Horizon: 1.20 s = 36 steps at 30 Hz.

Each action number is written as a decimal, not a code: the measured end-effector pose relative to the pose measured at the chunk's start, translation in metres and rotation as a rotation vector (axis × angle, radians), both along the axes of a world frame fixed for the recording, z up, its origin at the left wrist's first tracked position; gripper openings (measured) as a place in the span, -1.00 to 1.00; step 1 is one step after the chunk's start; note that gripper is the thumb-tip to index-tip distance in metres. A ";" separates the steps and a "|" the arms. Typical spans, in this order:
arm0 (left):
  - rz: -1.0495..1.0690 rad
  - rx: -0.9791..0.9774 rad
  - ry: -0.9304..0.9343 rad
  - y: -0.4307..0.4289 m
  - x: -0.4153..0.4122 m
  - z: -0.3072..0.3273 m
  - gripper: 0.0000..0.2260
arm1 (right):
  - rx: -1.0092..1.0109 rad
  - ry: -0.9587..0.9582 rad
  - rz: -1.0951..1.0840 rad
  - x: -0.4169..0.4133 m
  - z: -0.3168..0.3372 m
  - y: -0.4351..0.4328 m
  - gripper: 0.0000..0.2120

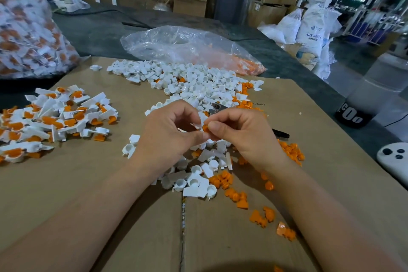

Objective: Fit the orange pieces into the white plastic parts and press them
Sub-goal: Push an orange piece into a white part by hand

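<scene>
Brown corrugated cardboard (88, 183) covers the worktop and carries everything. At its far left stands a bulging clear plastic sack (28, 28) of white-and-orange parts. A flatter clear plastic bag (187, 48) holding orange pieces lies at the far edge. A wide heap of small white plastic parts (194, 81) spreads across the middle, a pile of white parts with orange inserts (61, 115) lies to the left, and loose orange plastic pieces (238, 196) scatter along the right and near side. Over the heap the left hand (170, 134) curls round a white part (198, 126), mostly hidden. The right hand (242, 137) pinches one orange piece (205, 128) between thumb and forefinger, touching that part.
</scene>
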<state>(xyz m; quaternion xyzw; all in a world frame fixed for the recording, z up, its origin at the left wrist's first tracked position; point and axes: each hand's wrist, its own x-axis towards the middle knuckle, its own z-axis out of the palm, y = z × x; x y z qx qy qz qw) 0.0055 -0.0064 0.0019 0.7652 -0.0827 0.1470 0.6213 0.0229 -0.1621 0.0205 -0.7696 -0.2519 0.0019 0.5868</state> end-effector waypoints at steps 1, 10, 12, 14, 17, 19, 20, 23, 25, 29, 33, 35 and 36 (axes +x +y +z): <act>0.009 0.020 -0.003 0.000 0.000 0.000 -0.76 | 0.003 0.029 -0.002 0.000 0.000 0.000 -0.90; 0.051 -0.005 -0.017 0.000 -0.003 0.003 -0.75 | 0.200 0.373 0.064 0.001 0.001 0.002 -0.73; 0.046 0.006 -0.031 0.000 -0.004 0.004 -0.75 | 0.225 0.377 0.057 0.001 0.001 0.002 -0.73; 0.011 -0.020 -0.038 0.001 -0.004 0.007 -0.74 | 0.222 0.349 0.035 0.002 0.001 0.002 -0.74; -0.077 -0.121 0.005 0.003 -0.004 0.011 -0.76 | 0.105 0.215 -0.017 0.002 0.003 -0.002 -0.77; -0.108 -0.126 0.058 0.005 -0.003 0.012 -0.83 | -0.025 0.100 -0.042 0.001 0.002 -0.003 -0.82; -0.128 -0.114 0.084 0.005 -0.003 0.012 -0.87 | -0.069 0.059 -0.047 0.001 0.001 -0.003 -0.82; -0.157 -0.112 0.139 0.004 -0.003 0.011 -0.93 | -0.111 0.016 -0.044 0.000 0.000 -0.004 -0.78; -0.161 -0.128 0.149 0.005 -0.003 0.011 -0.91 | -0.104 0.007 -0.041 0.000 0.000 -0.004 -0.74; -0.170 -0.135 0.176 0.005 -0.001 0.011 -0.91 | -0.101 -0.039 -0.018 -0.001 -0.002 -0.002 -0.73; -0.137 -0.186 0.201 0.004 -0.002 0.012 -0.90 | -0.054 -0.048 -0.037 0.000 -0.005 0.001 -0.66; -0.135 -0.243 0.225 0.004 -0.002 0.013 -0.89 | -0.029 -0.083 -0.036 -0.001 -0.007 0.002 -0.66; -0.139 -0.260 0.236 0.004 -0.002 0.014 -0.89 | -0.021 -0.122 -0.030 -0.001 -0.008 0.003 -0.68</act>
